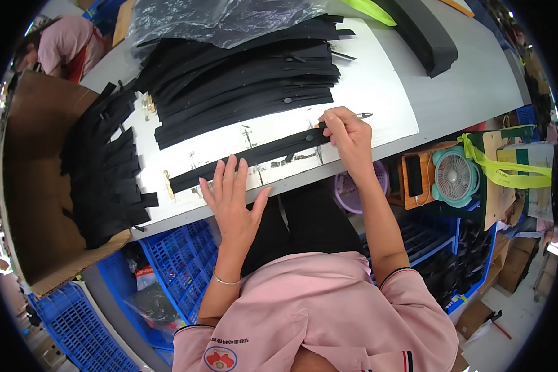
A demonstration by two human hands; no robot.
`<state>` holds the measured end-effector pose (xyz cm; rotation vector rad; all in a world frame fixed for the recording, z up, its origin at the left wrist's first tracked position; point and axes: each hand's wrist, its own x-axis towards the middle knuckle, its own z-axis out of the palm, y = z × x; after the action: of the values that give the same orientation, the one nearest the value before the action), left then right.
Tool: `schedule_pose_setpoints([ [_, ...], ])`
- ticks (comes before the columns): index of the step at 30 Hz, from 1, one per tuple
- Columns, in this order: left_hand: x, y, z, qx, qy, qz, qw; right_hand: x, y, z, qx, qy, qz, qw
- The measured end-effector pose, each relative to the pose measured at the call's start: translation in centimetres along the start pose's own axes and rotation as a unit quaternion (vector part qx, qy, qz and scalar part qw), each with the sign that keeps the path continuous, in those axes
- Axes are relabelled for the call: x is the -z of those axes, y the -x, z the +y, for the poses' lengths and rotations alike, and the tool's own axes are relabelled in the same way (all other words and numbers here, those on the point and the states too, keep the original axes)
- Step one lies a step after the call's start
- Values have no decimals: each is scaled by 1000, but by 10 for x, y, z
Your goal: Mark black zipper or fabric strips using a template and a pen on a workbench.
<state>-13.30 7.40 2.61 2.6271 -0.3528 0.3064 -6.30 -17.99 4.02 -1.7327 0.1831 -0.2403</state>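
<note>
Black strip [254, 156] lies flat across the white table [378, 93], near the front edge. Your left hand [232, 195] presses its left part, fingers spread flat. Your right hand [347, 133] is closed round a pen [358, 116], tip at the strip's right end. Stack of strips [242, 80] sits behind; cardboard box [31, 204] w/ more at left.

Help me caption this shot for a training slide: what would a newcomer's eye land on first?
First, the big fan of black strips stacked across the white table. Next, the single black strip near the table's front edge, with the left hand pressed flat on it and the right hand holding a pen at its far end. More black pieces fill the cardboard box at left.
</note>
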Motion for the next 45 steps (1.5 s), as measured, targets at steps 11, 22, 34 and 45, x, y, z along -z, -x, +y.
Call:
schedule_pose_setpoints([
  [11, -17, -44, 46, -18, 128, 55, 990, 1, 3, 11, 91, 76, -9, 993],
  [22, -52, -80, 65, -47, 170, 56, 983, -4, 2, 8, 131, 108, 15, 985],
  [34, -56, -80, 65, -62, 160, 75, 982, -8, 1, 9, 187, 139, 33, 972],
  [45, -58, -76, 64, -64, 167, 88, 980, 3, 6, 15, 153, 73, -32, 985],
])
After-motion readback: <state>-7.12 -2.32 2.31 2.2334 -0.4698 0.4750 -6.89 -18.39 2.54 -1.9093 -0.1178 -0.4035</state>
